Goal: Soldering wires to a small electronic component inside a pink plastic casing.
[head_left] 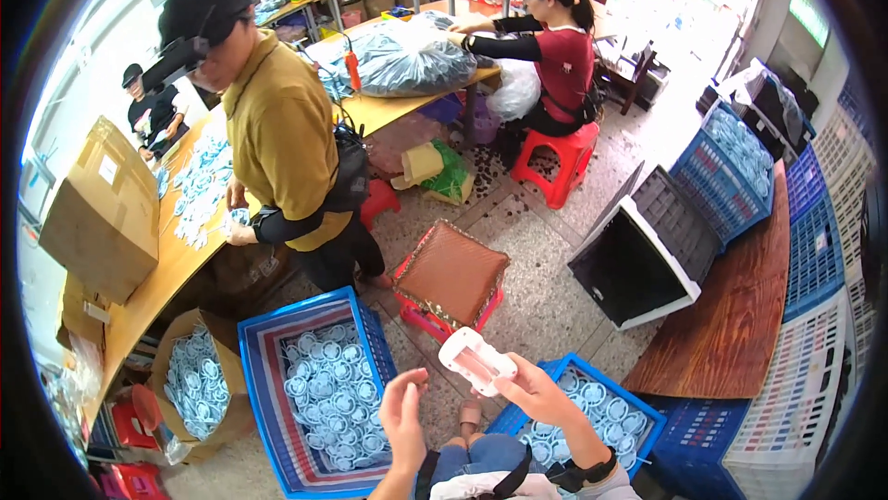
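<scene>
My right hand grips a white plastic casing by its right end. The casing is a rounded oblong shell, with a long recess showing on the side that faces up. Apart from it, my left hand is raised with its fingers loosely bent and nothing in them. Below my left hand stands a blue crate lined with striped cloth, full of light-blue round plastic parts. Another blue crate with similar parts lies beneath my right forearm.
A stool with a brown cushion stands ahead. A co-worker in a yellow shirt works at the left table; another sits on a red stool. A cardboard box of parts is at left. Stacked crates and a wooden board line the right.
</scene>
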Available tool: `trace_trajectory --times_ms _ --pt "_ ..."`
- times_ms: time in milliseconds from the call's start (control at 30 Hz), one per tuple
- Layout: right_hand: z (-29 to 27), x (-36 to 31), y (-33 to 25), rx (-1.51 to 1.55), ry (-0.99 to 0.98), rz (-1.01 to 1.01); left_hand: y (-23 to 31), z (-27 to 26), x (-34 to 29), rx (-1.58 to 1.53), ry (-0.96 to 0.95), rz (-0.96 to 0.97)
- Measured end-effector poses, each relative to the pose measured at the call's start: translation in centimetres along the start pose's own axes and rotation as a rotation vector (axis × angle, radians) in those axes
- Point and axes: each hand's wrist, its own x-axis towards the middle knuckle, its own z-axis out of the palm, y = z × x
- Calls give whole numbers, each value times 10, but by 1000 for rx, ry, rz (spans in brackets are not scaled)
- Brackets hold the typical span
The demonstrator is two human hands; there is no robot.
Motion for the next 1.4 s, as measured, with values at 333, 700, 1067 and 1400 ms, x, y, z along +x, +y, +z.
trace_trajectory --times_ms 333,700,1067,1400 --pt "15 11 -32 628 -258 -37 45 3 33 -692 -614 -218" --pt "60 106 -56 1575 -526 -69 116 -23 116 -438 -410 14" --pt "84 188 -93 1744 -467 -159 164 -31 230 -444 -471 43" --pt "46 213 -91 1573 -197 -247 138 -6 303 138 -576 665"
